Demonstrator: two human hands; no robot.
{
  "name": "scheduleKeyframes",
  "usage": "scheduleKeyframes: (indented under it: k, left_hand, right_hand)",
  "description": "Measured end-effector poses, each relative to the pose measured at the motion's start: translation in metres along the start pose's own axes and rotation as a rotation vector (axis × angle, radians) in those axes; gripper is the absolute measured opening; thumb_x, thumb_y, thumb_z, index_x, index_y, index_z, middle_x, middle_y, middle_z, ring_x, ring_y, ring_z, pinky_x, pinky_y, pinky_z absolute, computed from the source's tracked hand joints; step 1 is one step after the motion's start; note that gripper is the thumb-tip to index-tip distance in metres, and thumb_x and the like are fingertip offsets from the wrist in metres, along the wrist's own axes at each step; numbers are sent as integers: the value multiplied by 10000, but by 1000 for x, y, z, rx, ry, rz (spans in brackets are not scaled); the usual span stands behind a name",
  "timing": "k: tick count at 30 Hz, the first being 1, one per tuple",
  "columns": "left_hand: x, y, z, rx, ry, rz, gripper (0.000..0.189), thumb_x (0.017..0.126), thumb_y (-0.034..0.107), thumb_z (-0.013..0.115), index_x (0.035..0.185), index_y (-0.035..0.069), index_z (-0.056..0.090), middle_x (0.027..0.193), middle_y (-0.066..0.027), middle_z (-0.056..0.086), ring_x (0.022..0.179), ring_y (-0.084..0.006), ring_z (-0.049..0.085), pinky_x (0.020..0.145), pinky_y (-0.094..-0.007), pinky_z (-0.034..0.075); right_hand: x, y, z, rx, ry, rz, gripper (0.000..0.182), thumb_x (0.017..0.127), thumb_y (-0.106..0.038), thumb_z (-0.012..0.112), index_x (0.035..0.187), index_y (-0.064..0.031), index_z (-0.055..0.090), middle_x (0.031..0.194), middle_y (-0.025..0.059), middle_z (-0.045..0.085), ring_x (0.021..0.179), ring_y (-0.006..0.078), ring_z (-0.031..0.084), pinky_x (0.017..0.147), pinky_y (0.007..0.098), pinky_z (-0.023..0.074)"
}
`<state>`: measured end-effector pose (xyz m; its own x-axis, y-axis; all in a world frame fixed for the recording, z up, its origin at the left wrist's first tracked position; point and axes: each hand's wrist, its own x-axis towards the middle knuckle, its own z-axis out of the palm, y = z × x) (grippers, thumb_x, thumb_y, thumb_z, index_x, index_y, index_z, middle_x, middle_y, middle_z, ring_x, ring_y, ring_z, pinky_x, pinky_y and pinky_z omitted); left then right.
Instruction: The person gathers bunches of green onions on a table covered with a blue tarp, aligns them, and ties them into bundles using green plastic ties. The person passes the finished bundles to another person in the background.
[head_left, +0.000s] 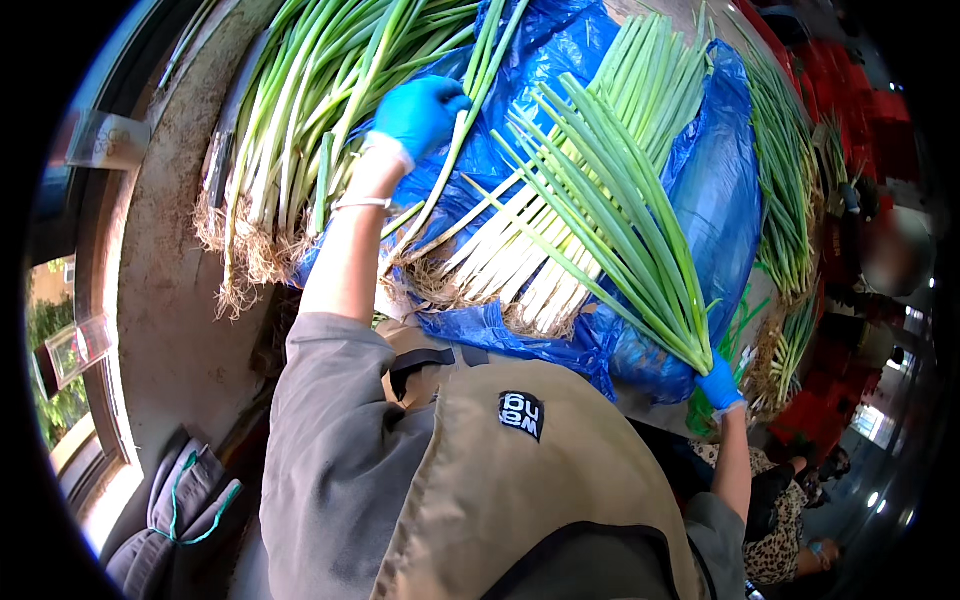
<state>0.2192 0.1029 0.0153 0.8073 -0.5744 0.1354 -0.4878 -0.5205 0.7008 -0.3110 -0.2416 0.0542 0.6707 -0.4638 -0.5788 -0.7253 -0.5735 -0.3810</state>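
Note:
My left hand (421, 112), in a blue glove, pinches the leaves of a spring onion (448, 161) whose rooted end slants toward me. My right hand (720, 386), also gloved in blue, grips a bunch of spring onions (645, 225) by the lower ends, leaves fanned up and to the left. Behind that bunch, a row of spring onions (517, 262) with pale stems and roots toward me rests on blue plastic sheeting (712, 202). Left of my left hand is a thick pile of untrimmed spring onions (277, 165) with brown, tangled roots.
More spring onions (784, 172) lie along the right side, near green plastic (701, 416). A stained wall ledge (187, 315) and a window (67, 360) border the left. A folded dark cloth (180, 495) is tied at lower left. A person in patterned clothing (772, 551) is at lower right.

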Motion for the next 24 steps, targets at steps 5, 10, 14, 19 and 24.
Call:
scheduleKeyframes:
  k: [5, 10, 14, 19, 24]
  left_hand:
    - [20, 16, 43, 99, -274, 343, 180, 790, 248, 565, 862, 116, 665, 856, -146, 628, 784, -325, 602, 686, -392, 478]
    - [47, 5, 88, 204, -497, 461, 144, 747, 166, 574, 857, 116, 653, 827, -124, 629, 748, -314, 603, 644, -381, 471]
    - [47, 19, 103, 251, -617, 478, 170, 738, 148, 584, 889, 113, 654, 830, -135, 632, 774, -314, 611, 658, -379, 479]
    - [29, 29, 105, 86, -727, 387, 233, 743, 147, 598, 954, 52, 628, 881, -184, 623, 800, -335, 612, 682, -385, 491]
    - [69, -7, 75, -340, -238, 458, 188, 781, 173, 543, 767, 14, 643, 733, -143, 622, 632, -255, 573, 591, -334, 467]
  right_hand:
    - [-1, -17, -1, 26, 10, -7, 497, 701, 29, 540, 1190, -21, 466, 1105, 167, 561, 1027, 277, 532, 858, 337, 411]
    - [1, -15, -3, 20, -21, 65, 559, 667, 52, 574, 1208, -14, 447, 1130, 137, 548, 1047, 247, 510, 892, 333, 393]
    - [1, -10, 1, 70, 0, 20, 470, 709, 37, 545, 1172, -17, 479, 1073, 145, 571, 995, 240, 535, 848, 326, 409]
    - [0, -20, -1, 42, -4, 35, 474, 698, 46, 538, 1166, -8, 478, 1074, 131, 571, 994, 229, 532, 851, 318, 408]
    - [5, -5, -1, 114, -28, 16, 486, 685, 36, 552, 1164, -9, 478, 1074, 124, 570, 993, 223, 528, 856, 314, 405]
